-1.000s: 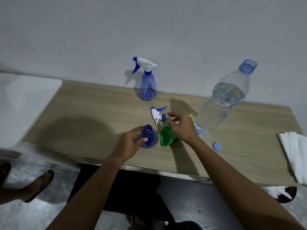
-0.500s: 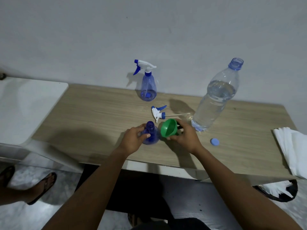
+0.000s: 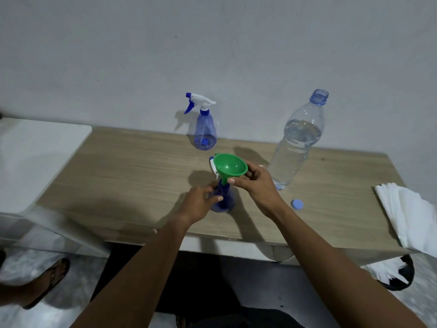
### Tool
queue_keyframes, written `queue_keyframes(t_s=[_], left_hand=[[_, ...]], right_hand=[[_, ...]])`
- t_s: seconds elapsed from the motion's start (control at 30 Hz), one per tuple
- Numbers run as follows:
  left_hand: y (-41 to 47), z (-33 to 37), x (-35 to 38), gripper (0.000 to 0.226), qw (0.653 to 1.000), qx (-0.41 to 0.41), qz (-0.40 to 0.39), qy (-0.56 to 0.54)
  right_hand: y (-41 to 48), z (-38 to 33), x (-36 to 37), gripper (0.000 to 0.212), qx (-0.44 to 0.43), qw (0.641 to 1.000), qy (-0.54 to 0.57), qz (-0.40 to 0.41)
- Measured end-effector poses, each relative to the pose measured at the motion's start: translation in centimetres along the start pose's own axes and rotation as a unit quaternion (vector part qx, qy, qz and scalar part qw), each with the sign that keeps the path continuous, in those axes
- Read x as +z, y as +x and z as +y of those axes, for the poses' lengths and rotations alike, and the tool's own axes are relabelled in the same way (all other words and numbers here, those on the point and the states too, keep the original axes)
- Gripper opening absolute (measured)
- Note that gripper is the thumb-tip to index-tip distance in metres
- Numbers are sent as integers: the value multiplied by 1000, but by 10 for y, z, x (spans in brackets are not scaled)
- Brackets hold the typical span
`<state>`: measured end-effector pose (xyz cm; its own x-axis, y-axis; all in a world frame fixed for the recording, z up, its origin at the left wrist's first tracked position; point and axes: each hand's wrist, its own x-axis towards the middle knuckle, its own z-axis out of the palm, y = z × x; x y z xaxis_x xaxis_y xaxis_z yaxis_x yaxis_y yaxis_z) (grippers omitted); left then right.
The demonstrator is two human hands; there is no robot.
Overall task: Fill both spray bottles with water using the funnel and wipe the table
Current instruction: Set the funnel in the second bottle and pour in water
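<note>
My left hand (image 3: 199,202) grips an open blue spray bottle (image 3: 224,200) standing near the front of the wooden table (image 3: 123,176). With my right hand (image 3: 257,185) I hold a green funnel (image 3: 229,166) upright, its spout at the bottle's neck. The bottle's loose spray head (image 3: 213,167) lies behind the funnel, mostly hidden. A second blue spray bottle (image 3: 204,131), with its white trigger head on, stands at the back by the wall. At the right stands a large uncapped water bottle (image 3: 296,145), roughly two thirds full.
The water bottle's blue cap (image 3: 297,204) lies on the table right of my right hand. A stack of white paper towels (image 3: 411,214) sits on the table's right end. A white surface (image 3: 30,159) adjoins at left. A sandalled foot (image 3: 45,280) is on the floor.
My right hand has lifted the funnel off the table, turned it upright and brought its spout over the bottle's neck. My left hand has stayed on the bottle.
</note>
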<state>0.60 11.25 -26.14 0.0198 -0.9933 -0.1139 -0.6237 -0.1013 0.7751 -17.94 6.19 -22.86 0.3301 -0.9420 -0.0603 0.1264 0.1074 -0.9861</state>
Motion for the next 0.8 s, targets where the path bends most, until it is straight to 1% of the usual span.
queue_keyframes(t_s=[0.13,0.23,0.3,0.4,0.5,0.53,0.57,0.6,0.67,0.7,0.73,0.77,0.8], left_hand=[[-1,3,-2,28,1000,9,-3,-8],[-1,3,0,21,1000,-4,-12,-6],[0,4,0,21,1000,-15,-18,0],[-1,11,1,29,1000,-10,-17,1],[1,17,5,31,1000,-18,-2,2],[2,19,6,32,1000,-21,5,5],[4,21,8,34,1000,-22,11,9],[5,23,10,34,1000,-21,19,9],[8,28,15,33,999,-24,30,14],[9,30,18,33,999,-27,33,20],[10,32,20,33,999,-30,34,24],[11,33,22,33,999,-32,34,24],[12,34,24,33,999,-35,33,24]], right_hand=[[-2,3,-2,61,-8,1000,-19,-3],[-2,10,-2,63,-16,998,-57,-11],[-2,14,-1,65,-23,996,-89,-12],[-1,18,-7,74,-34,989,-145,-9],[-6,17,-22,85,-27,980,-195,2],[-10,15,-26,82,-28,978,-206,22],[-14,12,-29,75,-37,974,-215,59],[-19,7,-31,64,-60,967,-221,113],[-26,-6,-37,40,-129,932,-232,246],[-28,-14,-40,37,-158,909,-237,304],[-28,-21,-46,41,-180,886,-245,350],[-26,-27,-52,46,-192,869,-252,381],[-23,-33,-57,53,-191,859,-255,401]])
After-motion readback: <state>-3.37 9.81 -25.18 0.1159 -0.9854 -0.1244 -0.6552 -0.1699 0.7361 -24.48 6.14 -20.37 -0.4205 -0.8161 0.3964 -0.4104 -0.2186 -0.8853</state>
